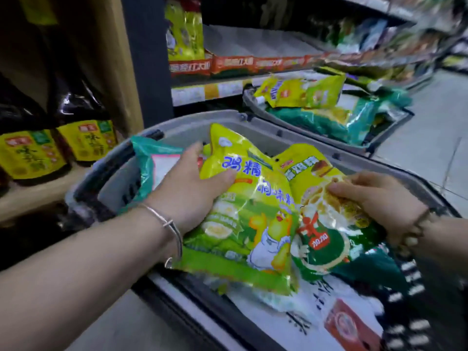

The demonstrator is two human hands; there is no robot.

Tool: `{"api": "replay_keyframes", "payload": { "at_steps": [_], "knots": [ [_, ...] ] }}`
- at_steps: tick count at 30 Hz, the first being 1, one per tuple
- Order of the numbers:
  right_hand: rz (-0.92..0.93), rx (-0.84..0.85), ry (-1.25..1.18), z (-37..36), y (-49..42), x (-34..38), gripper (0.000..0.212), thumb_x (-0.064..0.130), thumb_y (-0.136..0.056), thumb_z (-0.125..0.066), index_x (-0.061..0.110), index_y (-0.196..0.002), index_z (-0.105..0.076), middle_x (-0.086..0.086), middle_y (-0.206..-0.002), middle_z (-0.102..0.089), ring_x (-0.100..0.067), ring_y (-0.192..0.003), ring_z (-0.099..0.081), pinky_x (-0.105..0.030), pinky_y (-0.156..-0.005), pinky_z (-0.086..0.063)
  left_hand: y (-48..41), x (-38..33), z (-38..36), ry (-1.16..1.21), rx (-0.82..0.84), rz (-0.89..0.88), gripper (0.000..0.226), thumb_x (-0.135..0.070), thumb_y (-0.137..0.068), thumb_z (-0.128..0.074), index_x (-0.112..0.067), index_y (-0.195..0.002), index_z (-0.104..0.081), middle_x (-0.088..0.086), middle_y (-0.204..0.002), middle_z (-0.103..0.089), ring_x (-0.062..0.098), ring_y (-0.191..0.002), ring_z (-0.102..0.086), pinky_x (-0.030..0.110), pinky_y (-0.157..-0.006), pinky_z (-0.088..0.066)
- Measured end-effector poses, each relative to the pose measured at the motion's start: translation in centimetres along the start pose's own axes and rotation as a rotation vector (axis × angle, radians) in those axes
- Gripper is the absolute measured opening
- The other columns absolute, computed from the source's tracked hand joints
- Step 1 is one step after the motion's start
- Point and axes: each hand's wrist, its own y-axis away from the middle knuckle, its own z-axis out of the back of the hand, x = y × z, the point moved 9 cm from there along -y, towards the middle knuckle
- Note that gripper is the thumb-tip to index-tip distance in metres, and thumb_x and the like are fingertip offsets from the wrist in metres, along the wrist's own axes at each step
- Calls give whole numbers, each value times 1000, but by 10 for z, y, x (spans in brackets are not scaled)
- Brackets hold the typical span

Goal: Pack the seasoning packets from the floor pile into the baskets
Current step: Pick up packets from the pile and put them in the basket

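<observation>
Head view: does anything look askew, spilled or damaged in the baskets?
Nothing spilled or torn shows. The far basket is heaped: yellow packets lie tilted above its rim. In the near basket a teal packet stands on edge at the left wall. The left hand grips the chicken-print packet; the right hand pinches the red-logo packet.

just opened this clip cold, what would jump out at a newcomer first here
The bright yellow-green chicken-print packet at centre grabs the eye, held by the left hand over the near basket. Just right of it, the right hand pinches a yellow packet. Behind them, a second basket is heaped with similar packets.
</observation>
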Motion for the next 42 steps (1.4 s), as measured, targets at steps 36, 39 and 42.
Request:
{"api": "replay_keyframes", "payload": {
  "at_steps": [36,39,42],
  "knots": [
    [591,578,1086,-115,39,-13,95,93,-62,-3,44,-141,18,-2,-156,10,-25,-144,8,-54,-112,5,27,57,-100,-1242,845,-88,104,-83,-73,-23,-27,-133,41,11,-138,49,31,-132,40,45,-113,7],
    [551,601,1140,-117,38,-16,100,91,-64,-2,32,-143,13,-3,-154,11,-29,-144,4,-58,-111,4,28,54,-100,-1217,854,-72,105,-81,-75,-28,-25,-139,34,13,-142,44,33,-134,37,47,-114,5],
    [496,633,1195,-117,35,-19,100,93,-58,3,34,-136,25,2,-149,25,-24,-142,15,-54,-109,12,24,46,-94,-1179,839,-58,104,-78,-77,-33,-24,-143,26,13,-147,37,30,-139,28,44,-115,2]
  ]
}}
